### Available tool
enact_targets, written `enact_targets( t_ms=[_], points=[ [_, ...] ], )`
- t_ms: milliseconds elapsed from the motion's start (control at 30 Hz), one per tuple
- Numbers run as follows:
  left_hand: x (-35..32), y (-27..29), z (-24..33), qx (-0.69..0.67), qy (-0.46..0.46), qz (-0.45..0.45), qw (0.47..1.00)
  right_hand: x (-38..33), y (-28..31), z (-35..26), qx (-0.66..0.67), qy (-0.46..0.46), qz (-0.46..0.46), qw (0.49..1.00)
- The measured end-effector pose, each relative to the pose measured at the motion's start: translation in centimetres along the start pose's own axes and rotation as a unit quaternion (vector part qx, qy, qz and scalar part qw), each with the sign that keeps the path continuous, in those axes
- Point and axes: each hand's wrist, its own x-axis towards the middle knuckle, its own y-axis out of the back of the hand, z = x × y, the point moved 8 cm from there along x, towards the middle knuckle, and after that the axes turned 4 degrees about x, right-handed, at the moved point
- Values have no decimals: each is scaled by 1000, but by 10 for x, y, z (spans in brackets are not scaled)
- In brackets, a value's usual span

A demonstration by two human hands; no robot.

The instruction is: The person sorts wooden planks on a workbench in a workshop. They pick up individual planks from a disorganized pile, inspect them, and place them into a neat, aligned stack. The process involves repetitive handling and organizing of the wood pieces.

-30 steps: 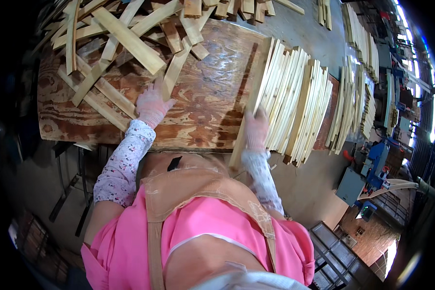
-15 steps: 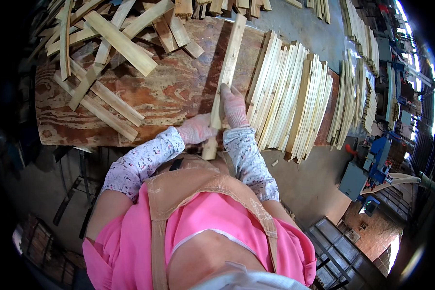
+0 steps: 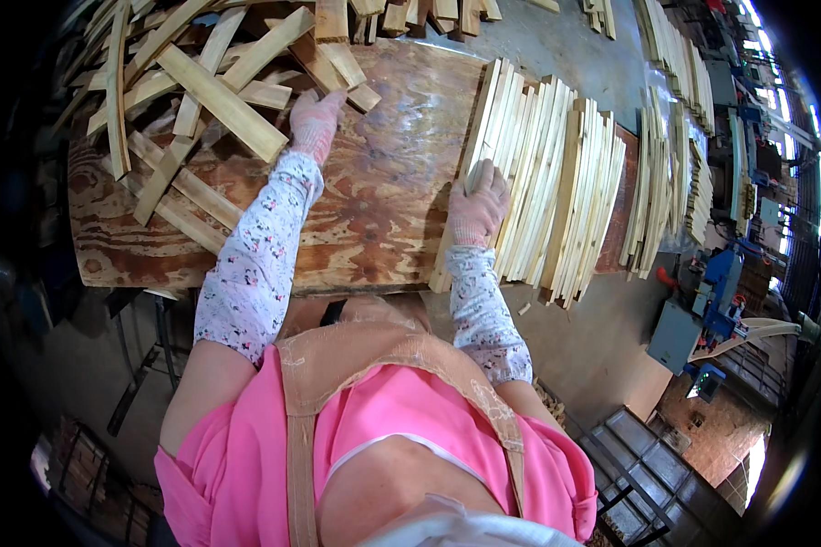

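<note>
My gloved left hand [image 3: 316, 126] reaches forward to the loose pile, fingers apart, beside the ends of a few pale boards [image 3: 226, 102]. It appears to hold nothing. My gloved right hand [image 3: 480, 206] is closed over a wooden strip [image 3: 491, 105] at the left side of a neat row of strips [image 3: 543, 182]. This strip lies alongside the row, its near end reaching the table's front edge. The palm hides its middle. Both forearms wear white patterned sleeves.
The worn brown plywood tabletop [image 3: 374, 201] lies under both hands. Crossed boards [image 3: 169, 178] cover its left side. More strips [image 3: 648, 182] stand in rows further right, and short wood pieces [image 3: 420, 16] lie at the far edge. A blue-grey machine [image 3: 693, 310] stands at the right.
The strip held in both hands has moved right, against the row. My left hand has let go of it and moved forward and left to the pile; my right hand has shifted right with it.
</note>
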Motion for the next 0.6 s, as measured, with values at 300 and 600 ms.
enact_targets(
  t_ms=[300,600],
  points=[
    [-141,-38,-72,-117,159,-138,970,25,-12,-54,392,-6,-129,911],
    [-60,-96,54,113,-200,-68,971,-20,33,-31,64,103,13,992]
  ],
)
